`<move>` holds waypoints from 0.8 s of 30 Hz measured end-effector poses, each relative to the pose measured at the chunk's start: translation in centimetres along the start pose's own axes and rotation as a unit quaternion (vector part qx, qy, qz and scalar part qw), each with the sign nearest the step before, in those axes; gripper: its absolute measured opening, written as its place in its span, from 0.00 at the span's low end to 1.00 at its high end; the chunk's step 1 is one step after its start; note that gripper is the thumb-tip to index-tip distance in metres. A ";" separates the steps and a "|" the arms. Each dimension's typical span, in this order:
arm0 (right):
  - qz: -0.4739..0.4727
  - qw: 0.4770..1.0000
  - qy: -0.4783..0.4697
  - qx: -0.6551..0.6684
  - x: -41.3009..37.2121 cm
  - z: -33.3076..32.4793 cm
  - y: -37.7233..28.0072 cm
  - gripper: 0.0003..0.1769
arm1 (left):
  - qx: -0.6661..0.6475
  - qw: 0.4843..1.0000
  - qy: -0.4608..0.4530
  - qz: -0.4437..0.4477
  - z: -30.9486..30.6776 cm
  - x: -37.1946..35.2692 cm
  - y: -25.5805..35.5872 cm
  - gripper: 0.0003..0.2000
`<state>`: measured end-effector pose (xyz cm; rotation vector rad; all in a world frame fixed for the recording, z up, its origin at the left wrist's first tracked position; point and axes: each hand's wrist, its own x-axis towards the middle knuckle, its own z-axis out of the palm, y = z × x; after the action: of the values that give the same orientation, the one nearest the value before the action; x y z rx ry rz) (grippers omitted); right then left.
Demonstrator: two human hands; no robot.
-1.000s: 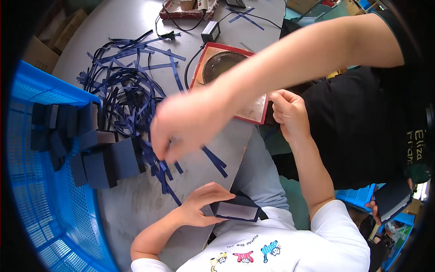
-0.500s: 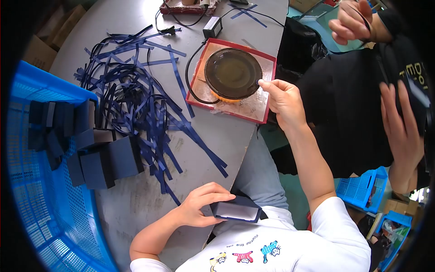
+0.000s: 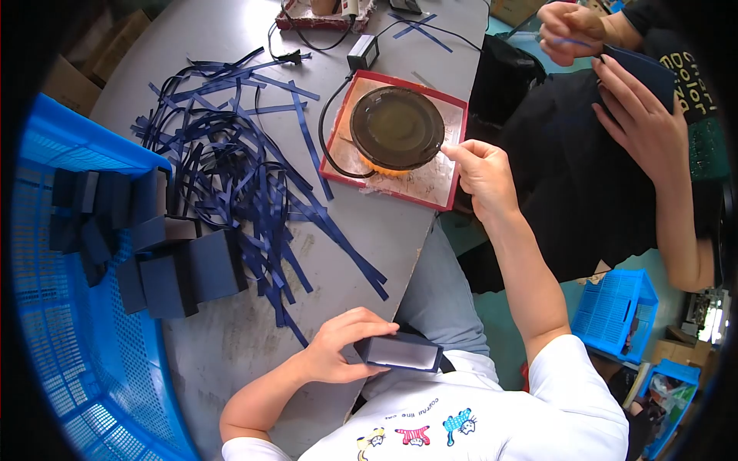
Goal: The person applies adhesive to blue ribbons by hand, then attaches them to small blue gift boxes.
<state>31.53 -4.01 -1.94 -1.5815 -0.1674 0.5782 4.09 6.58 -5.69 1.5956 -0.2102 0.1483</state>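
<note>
My left hand (image 3: 344, 347) grips a small navy box (image 3: 401, 353) near my lap; its pale inner side faces me. At the right rim of a dark round dish (image 3: 397, 127), my right hand (image 3: 486, 175) is closed in a pinch. What sits between those fingertips is too small to make out. The dish holds a brownish, shiny layer and rests on an orange base (image 3: 384, 167) inside a red-edged tray (image 3: 442, 184). Navy ribbon strips (image 3: 231, 177) lie in a tangled heap left of the tray.
A blue plastic basket (image 3: 100, 146) stands at the left, with several navy boxes (image 3: 165, 284) by its edge. A black cable runs from a small adapter (image 3: 363, 52) to the dish. Across the right side, a co-worker's hands (image 3: 642, 115) handle a navy piece. Blue crates (image 3: 615, 315) sit below.
My hands have hardly moved; the left still holds the box and the right stays at the dish's rim. The co-worker's hands have shifted, and a navy piece now shows under one of them.
</note>
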 end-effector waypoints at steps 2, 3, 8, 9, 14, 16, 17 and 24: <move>0.005 1.000 0.008 -0.007 -0.5 -0.4 -0.3 0.10 | -0.029 0.998 0.029 -0.042 -0.2 -0.3 0.2 0.31; 0.005 1.000 0.007 -0.002 -0.8 -0.8 -0.3 0.10 | -0.073 0.992 0.054 -0.091 -0.2 -0.6 0.6 0.33; 0.025 0.989 -0.095 0.111 -3.0 -2.1 -1.3 0.10 | -0.225 0.948 0.173 -0.144 -2.3 0.2 2.3 0.26; 0.029 0.981 -0.136 0.137 -3.6 -2.0 -1.6 0.10 | -0.213 0.951 0.164 -0.151 -2.8 0.6 3.0 0.26; 0.027 0.966 -0.253 0.034 -8.1 -0.5 -4.3 0.08 | -0.110 0.973 0.164 -0.118 -3.5 1.1 5.1 0.25; -0.012 0.946 -0.320 -0.050 -9.9 0.1 -5.1 0.07 | -0.106 0.975 0.163 -0.105 -3.4 0.8 5.8 0.26; -0.015 0.935 -0.342 -0.097 -11.0 0.7 -6.0 0.07 | -0.106 0.978 0.157 -0.089 -3.4 0.6 6.1 0.26; -0.114 0.846 -0.454 -0.257 -14.1 2.1 -7.1 0.11 | -0.042 0.986 0.157 -0.048 -3.0 -0.4 8.3 0.28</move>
<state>20.14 -7.55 8.60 -1.6304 -1.3008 1.1242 1.90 9.32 2.39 1.4727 0.1037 0.3086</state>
